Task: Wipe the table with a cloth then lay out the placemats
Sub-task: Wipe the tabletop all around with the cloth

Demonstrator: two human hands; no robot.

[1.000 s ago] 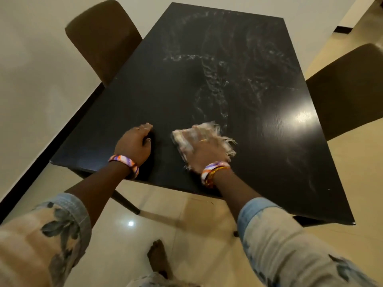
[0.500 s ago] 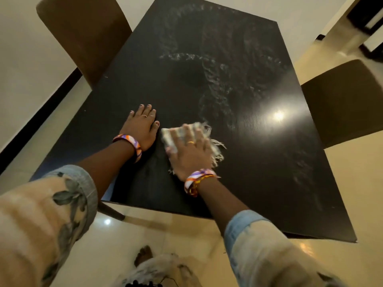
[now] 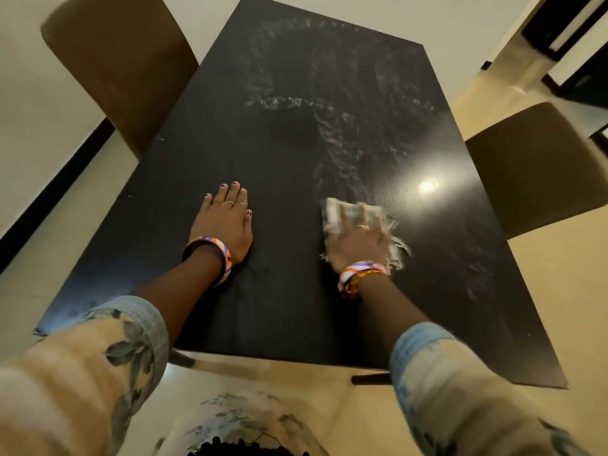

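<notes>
Dark surface (image 3: 230, 133) w/ streaks mid-wipe: our right hand (image 3: 358, 240) presses the cloth (image 3: 332, 213) flat, no curled grip; left hand (image 3: 223, 222) braces, fingers straight. We'd overlap strokes, esp. near edge.

A black rectangular table (image 3: 204, 153) with a fine wood grain carries pale, streaky wipe marks down its middle and along its right side, and a bright glare spot near the right edge. A pale, fringed cloth (image 3: 378, 225) lies flat on the tabletop toward the near edge, right of centre, partly blurred and mostly covered.
</notes>
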